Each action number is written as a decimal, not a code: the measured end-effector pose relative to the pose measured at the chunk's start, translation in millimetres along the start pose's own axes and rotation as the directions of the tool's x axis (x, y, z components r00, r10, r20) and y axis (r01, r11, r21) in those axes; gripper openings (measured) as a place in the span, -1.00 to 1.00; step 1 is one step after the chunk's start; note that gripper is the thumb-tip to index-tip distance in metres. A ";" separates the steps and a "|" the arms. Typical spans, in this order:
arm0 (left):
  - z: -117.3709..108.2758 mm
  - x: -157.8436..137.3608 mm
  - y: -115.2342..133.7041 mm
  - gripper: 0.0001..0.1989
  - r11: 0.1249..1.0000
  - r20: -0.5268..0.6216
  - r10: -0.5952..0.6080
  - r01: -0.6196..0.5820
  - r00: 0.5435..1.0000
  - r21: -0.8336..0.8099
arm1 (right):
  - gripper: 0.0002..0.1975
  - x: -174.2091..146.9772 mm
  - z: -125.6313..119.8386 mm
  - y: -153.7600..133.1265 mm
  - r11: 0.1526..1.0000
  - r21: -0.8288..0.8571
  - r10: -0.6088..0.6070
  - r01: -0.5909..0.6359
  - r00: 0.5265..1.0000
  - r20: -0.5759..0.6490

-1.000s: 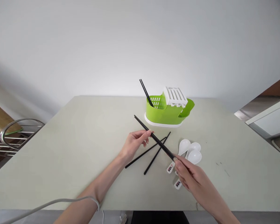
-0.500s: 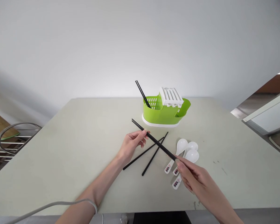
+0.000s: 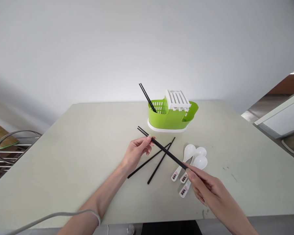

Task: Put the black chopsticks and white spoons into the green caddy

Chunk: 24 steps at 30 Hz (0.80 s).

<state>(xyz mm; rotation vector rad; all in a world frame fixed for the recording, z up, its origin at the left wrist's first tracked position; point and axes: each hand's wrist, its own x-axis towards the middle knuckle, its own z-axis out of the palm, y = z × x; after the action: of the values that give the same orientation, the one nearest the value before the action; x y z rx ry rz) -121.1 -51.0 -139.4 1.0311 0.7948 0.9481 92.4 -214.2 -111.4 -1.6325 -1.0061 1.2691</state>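
Note:
A pair of black chopsticks (image 3: 169,154) is stretched between my two hands, slanting down to the right above the table. My left hand (image 3: 137,150) pinches the pair near the thin tips, which stand slightly apart. At the thick ends, my right hand (image 3: 205,184) grips both sticks. Below them, two loose black chopsticks (image 3: 159,168) lie crossed on the table. White spoons (image 3: 200,162) with printed handles lie in a group beside my right hand. Behind stands a green utensil holder (image 3: 170,119) with a white slotted top; another chopstick pair (image 3: 147,96) leans in its left compartment.
The pale table (image 3: 93,137) meets a white wall at the back. A grey cable (image 3: 61,213) crosses my left forearm. To the left is a metal rack (image 3: 12,147) with a wooden board; a white panel (image 3: 281,114) stands beyond the right edge.
The view has shifted slightly. Both hands keep their hold on the chopsticks, and the thin tips have spread a little farther apart.

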 end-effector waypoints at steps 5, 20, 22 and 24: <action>-3.8 3.1 -1.9 -0.62 0.998 -0.028 -0.011 0.009 1.000 -0.060 | -0.25 2.3 -4.5 3.9 1.000 0.030 -0.011 0.009 0.998 0.057; -1.7 0.4 -0.7 -0.61 0.999 -0.035 -0.014 0.012 0.999 -0.046 | -0.32 1.6 -7.3 3.4 0.997 0.073 0.021 -0.023 0.999 0.031; -0.4 0.0 0.5 -0.61 0.999 -0.037 -0.015 0.014 0.999 -0.042 | -0.32 1.7 -8.1 4.8 0.997 0.077 0.018 -0.020 1.000 0.025; 1.0 -0.6 2.0 -0.62 0.999 -0.033 -0.012 0.011 0.999 -0.041 | -0.32 1.9 -8.7 6.4 0.995 0.098 0.014 -0.017 1.000 0.027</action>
<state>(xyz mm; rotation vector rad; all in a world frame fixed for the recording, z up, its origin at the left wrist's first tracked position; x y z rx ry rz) -121.0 -51.4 -137.1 0.9770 0.8049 0.9696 101.9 -215.8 -116.6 -1.5549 -0.9334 1.3327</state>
